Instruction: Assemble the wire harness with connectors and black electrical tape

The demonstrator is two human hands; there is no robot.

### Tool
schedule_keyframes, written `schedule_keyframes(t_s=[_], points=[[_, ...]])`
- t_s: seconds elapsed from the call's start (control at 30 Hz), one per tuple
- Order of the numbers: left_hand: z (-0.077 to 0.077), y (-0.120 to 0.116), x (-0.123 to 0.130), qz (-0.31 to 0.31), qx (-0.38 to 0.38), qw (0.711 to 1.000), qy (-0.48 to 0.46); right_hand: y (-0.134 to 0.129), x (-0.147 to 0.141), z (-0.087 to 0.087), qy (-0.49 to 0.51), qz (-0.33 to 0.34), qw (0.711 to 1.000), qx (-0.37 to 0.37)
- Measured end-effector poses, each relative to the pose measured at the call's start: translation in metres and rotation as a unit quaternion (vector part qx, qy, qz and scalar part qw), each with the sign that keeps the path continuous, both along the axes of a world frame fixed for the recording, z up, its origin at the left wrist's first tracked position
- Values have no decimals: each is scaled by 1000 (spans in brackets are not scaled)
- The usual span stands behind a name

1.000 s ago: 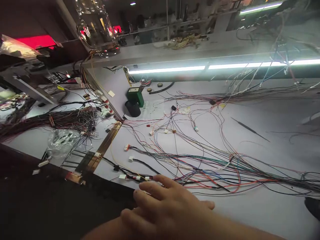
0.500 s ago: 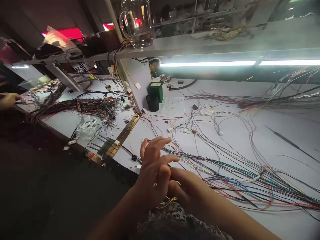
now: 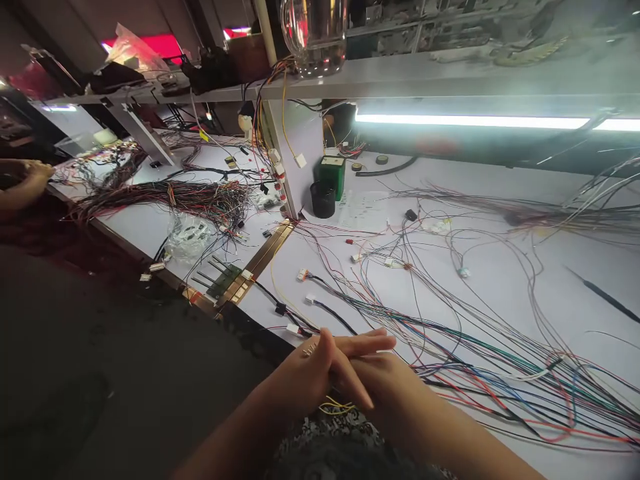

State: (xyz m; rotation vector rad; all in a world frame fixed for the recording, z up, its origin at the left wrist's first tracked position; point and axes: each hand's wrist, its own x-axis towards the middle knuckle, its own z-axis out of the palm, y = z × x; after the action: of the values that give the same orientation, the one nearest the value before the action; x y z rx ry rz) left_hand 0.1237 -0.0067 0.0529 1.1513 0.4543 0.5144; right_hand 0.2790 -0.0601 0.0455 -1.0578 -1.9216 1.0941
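My left hand (image 3: 323,370) and my right hand (image 3: 387,377) meet at the table's front edge, low in the middle of the view. The left thumb points up, and other left fingers stretch across the right hand. A few small metal pieces (image 3: 310,349), perhaps terminals, show in my left hand at the thumb base. My right hand's fingers are mostly hidden behind the left. Just beyond lie a white connector (image 3: 293,329), another white connector (image 3: 311,300) on a dark cable and an orange-and-white connector (image 3: 303,274). Yellow wires (image 3: 337,405) show below the hands.
A long wire bundle (image 3: 450,333) runs right across the white table (image 3: 500,280). A black cup (image 3: 323,199) and green box (image 3: 333,175) stand at the back. A copper-coloured strip (image 3: 265,260) lies left. Farther left, another person's hands (image 3: 35,177) are beside a large wire bundle (image 3: 165,200).
My raised, spread left fingers have come down and now lie across the right hand. The view has shifted left, uncovering connectors beyond my hands. The other person's hands show more fully.
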Motion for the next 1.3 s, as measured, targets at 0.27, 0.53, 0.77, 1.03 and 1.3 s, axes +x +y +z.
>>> schedule_keyframes(t_s=[0.27, 0.53, 0.77, 1.03, 1.3], points=[[-13, -5, -9, -32, 48, 998, -17, -7, 4, 4, 24, 28, 999, -40], [-18, 0, -27, -12, 91, 995, 25, 5, 39, 16, 189, -190, 959, -89], [-37, 18, -68, 314, 155, 883, 312, 46, 101, -15, 421, -454, 765, -178], [-60, 46, -76, 280, 260, 811, 443, 51, 87, -20, 384, -431, 799, -168], [-90, 139, -35, 257, 299, 806, 442, 52, 84, -9, 372, -397, 828, -133]])
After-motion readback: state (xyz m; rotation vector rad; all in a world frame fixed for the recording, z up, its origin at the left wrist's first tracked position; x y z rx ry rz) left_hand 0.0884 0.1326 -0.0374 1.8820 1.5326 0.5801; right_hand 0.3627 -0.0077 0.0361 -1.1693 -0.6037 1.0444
